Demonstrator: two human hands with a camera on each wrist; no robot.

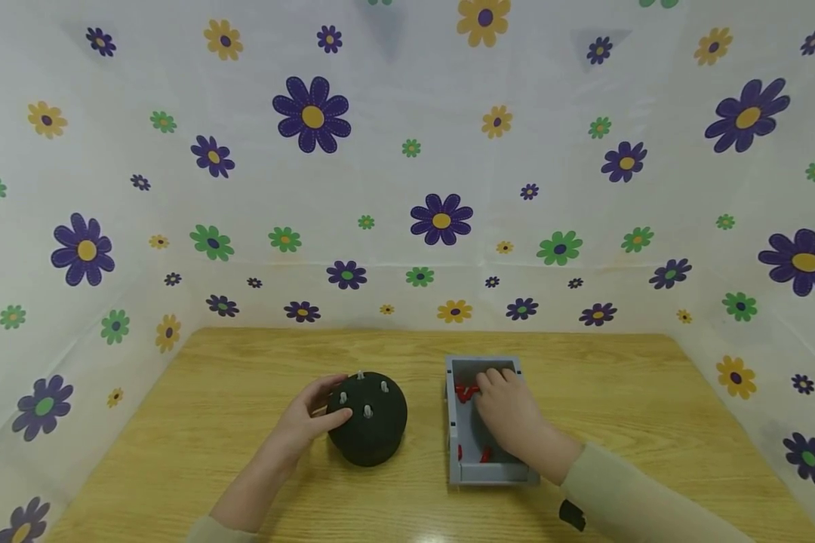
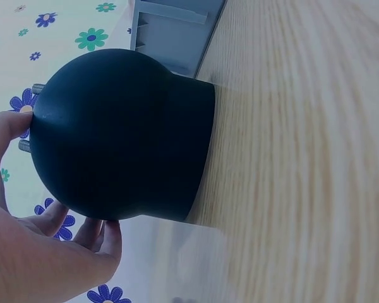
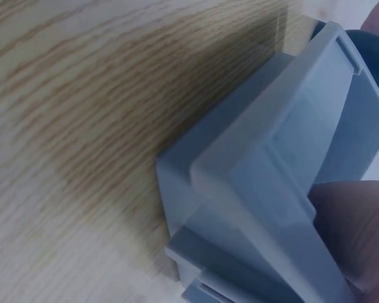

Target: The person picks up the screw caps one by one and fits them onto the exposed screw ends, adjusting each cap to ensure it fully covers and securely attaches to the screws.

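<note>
A black rounded block (image 1: 370, 443) with a domed body and a flat-bottomed base stands on the table, several metal threaded studs (image 1: 368, 412) sticking up from its top. My left hand (image 1: 306, 420) steadies it from the left, thumb on top near the studs and fingers bent against its side, as the left wrist view shows of the block (image 2: 114, 132). To its right is a grey plastic bin (image 1: 492, 473) holding small red pieces (image 1: 485, 455). My right hand (image 1: 509, 411) reaches down inside this bin, beside more red pieces (image 1: 465, 393); its fingertips are hidden.
The wooden table (image 1: 244, 392) carries the block and bin side by side. Flower-patterned white sheeting (image 1: 380, 181) closes off the back and both sides. A small dark item (image 1: 572, 515) shows under the right sleeve. The bin's raised wall (image 3: 265, 126) stands beside the right wrist.
</note>
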